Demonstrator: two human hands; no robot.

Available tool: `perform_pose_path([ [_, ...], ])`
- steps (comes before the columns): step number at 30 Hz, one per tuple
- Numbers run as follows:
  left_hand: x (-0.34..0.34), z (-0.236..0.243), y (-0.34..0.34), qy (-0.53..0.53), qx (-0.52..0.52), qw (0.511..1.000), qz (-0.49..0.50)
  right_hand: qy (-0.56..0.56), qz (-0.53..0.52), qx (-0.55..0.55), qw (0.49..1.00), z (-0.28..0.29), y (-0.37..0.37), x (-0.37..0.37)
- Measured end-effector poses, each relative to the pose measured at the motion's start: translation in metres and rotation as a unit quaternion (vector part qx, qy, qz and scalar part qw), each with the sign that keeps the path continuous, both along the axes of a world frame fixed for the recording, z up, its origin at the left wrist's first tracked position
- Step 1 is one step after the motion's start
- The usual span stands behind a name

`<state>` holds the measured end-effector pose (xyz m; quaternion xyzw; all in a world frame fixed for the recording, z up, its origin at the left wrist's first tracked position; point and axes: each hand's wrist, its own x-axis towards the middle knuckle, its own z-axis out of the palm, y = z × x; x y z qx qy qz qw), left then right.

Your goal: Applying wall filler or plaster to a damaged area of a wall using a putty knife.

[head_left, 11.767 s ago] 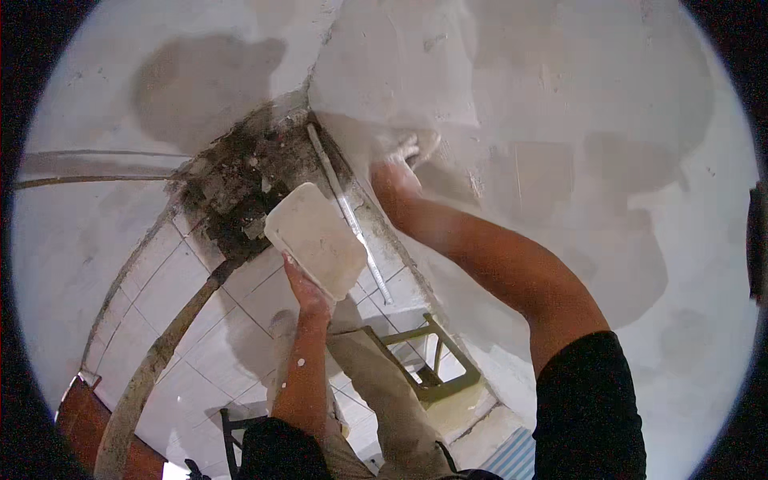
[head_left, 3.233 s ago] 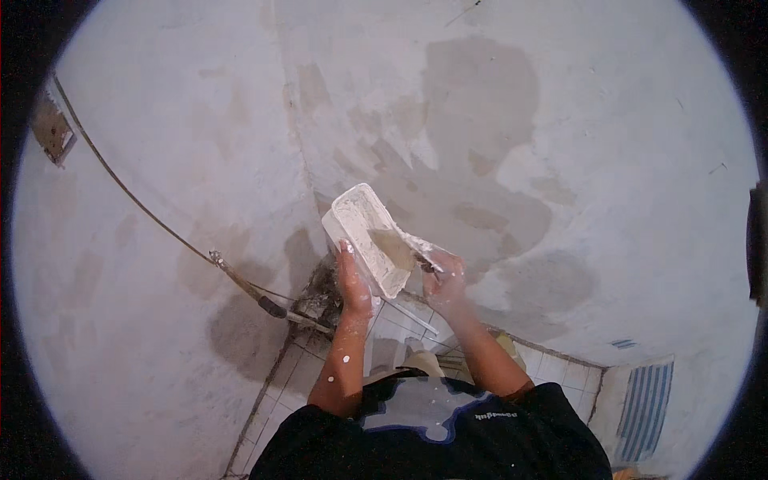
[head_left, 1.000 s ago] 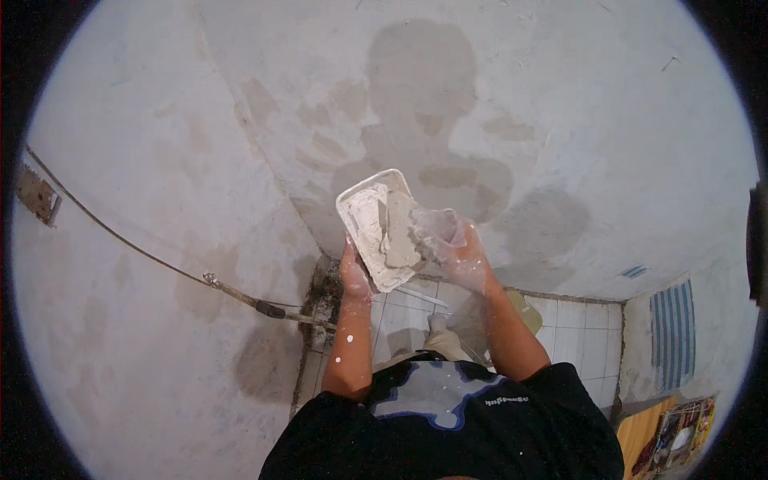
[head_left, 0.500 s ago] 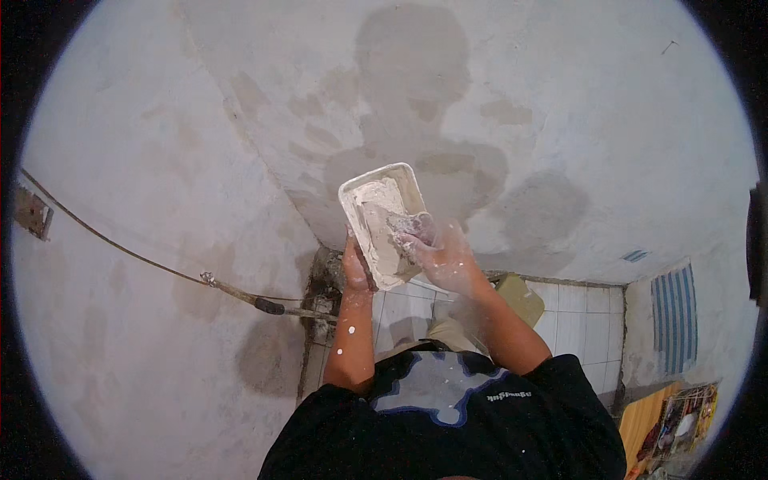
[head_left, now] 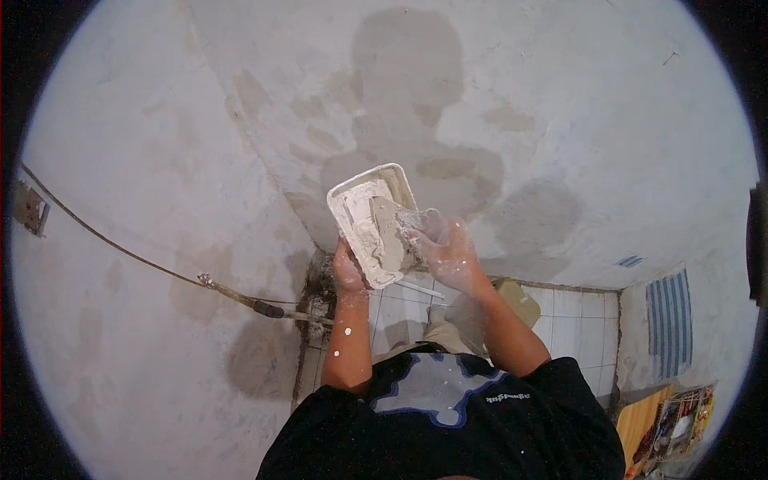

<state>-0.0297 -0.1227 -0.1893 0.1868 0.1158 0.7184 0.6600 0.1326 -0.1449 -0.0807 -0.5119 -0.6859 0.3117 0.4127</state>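
Note:
A white rectangular tub [head_left: 406,189] is held up in front of my body, tilted, with pale putty [head_left: 358,202] coating its inside. Gripping it by its lower left side is my left hand [head_left: 350,268], its fingers partly hidden under the tub. My right hand [head_left: 453,258] is closed round the handle end of a putty knife [head_left: 387,226]. The flat blade lies inside the tub, against the putty and smeared with it. White putty stains cover the right hand, and some spots dot the left forearm.
A plastered wall [head_left: 512,72] with damp-looking patches rises ahead. At left a cable [head_left: 120,248] runs along the wall to a pipe [head_left: 240,298]. Below are white floor tiles [head_left: 588,324] and an olive-coloured object [head_left: 520,300]. A wooden board [head_left: 642,424] stands at lower right.
The tub and both hands have shifted slightly left. The putty knife has turned and drawn back a little in the tub, so more of its blade shows.

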Motion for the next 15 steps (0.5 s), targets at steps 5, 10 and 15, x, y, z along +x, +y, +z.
perform_pose_path([
  [5, 0.008, 0.002, -0.005, 0.023, -0.011, 1.0, 0.002, -0.068, 0.005, 0.036, 0.997, -0.021, 0.005, 0.0],
  [10, 0.008, 0.009, -0.012, 0.044, 0.043, 0.998, -0.015, -0.013, 0.056, -0.009, 0.998, -0.007, 0.003, -0.003],
  [15, 0.016, 0.007, -0.014, 0.056, -0.066, 0.996, -0.014, 0.013, 0.107, -0.061, 0.992, -0.007, 0.009, 0.001],
])
